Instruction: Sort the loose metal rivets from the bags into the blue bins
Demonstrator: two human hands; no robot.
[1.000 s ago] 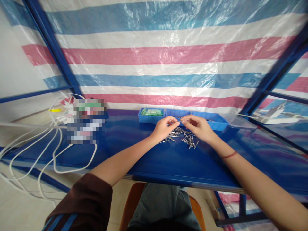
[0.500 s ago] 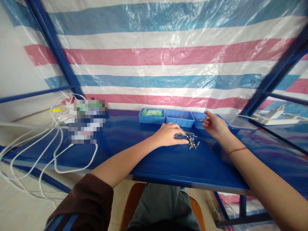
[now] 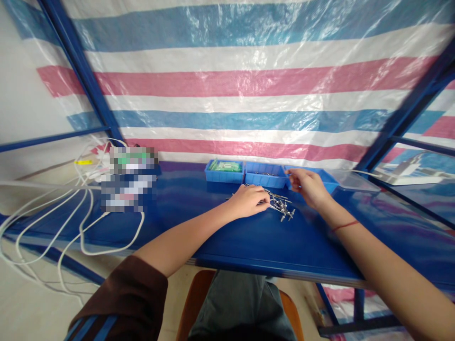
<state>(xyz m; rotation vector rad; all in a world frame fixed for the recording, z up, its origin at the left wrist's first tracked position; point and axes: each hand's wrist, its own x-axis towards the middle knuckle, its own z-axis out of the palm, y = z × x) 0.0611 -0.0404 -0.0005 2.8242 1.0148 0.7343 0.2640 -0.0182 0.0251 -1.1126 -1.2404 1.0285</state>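
Observation:
A loose pile of thin silvery metal pins (image 3: pixel 282 206), some with thicker ends, lies on the blue tabletop. My left hand (image 3: pixel 249 201) rests at the pile's left side, thumb and fingertips closed together on a metal pin. Some pins are hidden behind this hand. My right hand (image 3: pixel 308 188) hovers in front of the right blue bin (image 3: pixel 329 180), fingers curled in a pinch and pointing left. Whatever those fingertips hold is too small or too hidden to make out. Small metal parts show inside the middle blue bin (image 3: pixel 266 181).
The left blue bin (image 3: pixel 224 176) holds green-and-white packets (image 3: pixel 227 166). White cables (image 3: pixel 83 222) loop over the table's left side beside a pixelated area. A white device (image 3: pixel 408 173) stands at the right. Striped plastic sheeting (image 3: pixel 227 85) hangs behind, between blue frame posts (image 3: pixel 67 61).
My left thumb and fingers have closed at the pile, after being apart. My right hand has moved slightly left and lower; the thin piece upright in its fingertips no longer shows.

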